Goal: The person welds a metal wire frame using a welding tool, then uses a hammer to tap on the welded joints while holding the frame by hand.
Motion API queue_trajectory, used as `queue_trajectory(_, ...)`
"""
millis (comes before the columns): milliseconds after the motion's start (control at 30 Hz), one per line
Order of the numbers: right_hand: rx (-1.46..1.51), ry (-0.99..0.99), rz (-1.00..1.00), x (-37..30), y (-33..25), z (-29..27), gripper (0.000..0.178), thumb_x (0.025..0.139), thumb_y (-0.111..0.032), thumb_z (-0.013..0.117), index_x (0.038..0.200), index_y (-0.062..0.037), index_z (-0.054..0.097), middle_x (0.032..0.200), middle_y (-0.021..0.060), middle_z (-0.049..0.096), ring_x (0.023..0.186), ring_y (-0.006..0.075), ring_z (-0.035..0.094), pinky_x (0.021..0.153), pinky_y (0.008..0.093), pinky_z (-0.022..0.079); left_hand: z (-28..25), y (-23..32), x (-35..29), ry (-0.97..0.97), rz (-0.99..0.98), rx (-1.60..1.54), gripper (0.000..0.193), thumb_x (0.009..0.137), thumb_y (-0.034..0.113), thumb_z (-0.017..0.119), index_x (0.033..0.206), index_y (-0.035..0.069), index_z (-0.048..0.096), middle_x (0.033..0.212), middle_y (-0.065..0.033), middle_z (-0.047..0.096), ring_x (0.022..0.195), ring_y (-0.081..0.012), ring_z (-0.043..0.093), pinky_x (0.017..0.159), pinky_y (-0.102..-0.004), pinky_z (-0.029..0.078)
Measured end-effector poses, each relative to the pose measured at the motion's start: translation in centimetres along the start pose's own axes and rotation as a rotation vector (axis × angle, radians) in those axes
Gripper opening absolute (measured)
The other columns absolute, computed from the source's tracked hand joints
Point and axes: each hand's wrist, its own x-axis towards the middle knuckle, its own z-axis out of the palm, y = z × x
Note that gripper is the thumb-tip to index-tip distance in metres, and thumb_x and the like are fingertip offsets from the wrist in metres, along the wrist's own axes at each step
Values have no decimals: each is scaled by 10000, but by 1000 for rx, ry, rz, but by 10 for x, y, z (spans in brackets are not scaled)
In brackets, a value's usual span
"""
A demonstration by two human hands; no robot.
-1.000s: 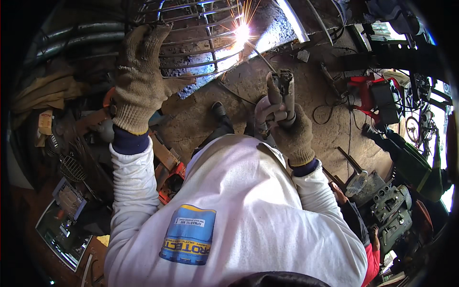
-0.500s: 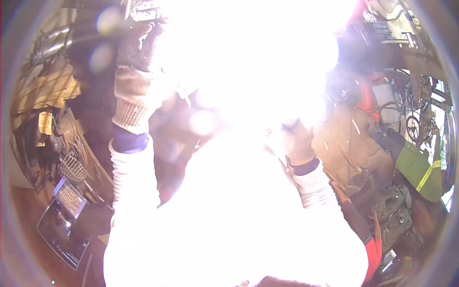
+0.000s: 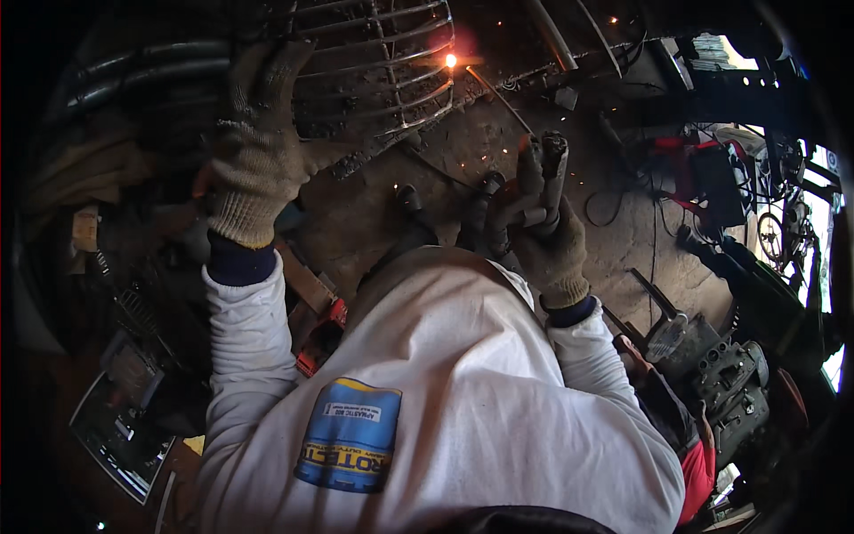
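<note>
My right hand (image 3: 553, 254), in a knitted work glove, grips a welding electrode holder (image 3: 553, 173). A thin electrode (image 3: 496, 96) slants up and left from the holder toward a metal grille (image 3: 378, 58) of curved bars. Orange light glows at a weld spot (image 3: 451, 60) on the grille's right edge, a short gap from the electrode's tip. Beside the grille's left side is my gloved left hand (image 3: 260, 147), open, with fingers stretched upward. Whether its fingertips touch the bars, I cannot tell.
Small sparks scatter over the brown ground. A red and dark machine (image 3: 703, 182) with cables stands to the right. Metal engine-like parts (image 3: 734, 387) lie at the lower right, near another person's red sleeve (image 3: 698, 481). Bent metal tubes (image 3: 147, 67) are at the upper left.
The white welding glare has gone, leaving an orange glowing spot and a dark surround. My left hand's fingers, curled before, are now stretched out. My right hand stays in about the same place.
</note>
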Motion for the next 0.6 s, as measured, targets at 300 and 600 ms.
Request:
queue_trajectory(300,-30,-70,-10,-4,6,-5,494,671,-140,773,1107,9,596,892,188,712,843,329,725,715,380,561,-48,-6,58,-42,-237,-659,944,700,655,740,1367,47,461,1334,-203,437,1249,-353,467,989,-433,521)
queue_trajectory(600,-4,-92,18,-2,2,-6,436,667,-122,750,1055,15,607,870,186,709,819,313,725,708,373,556,-50,-6,62,97,-250,-743,950,633,605,812,1394,157,462,1336,-151,459,1204,-353,519,996,-443,490)
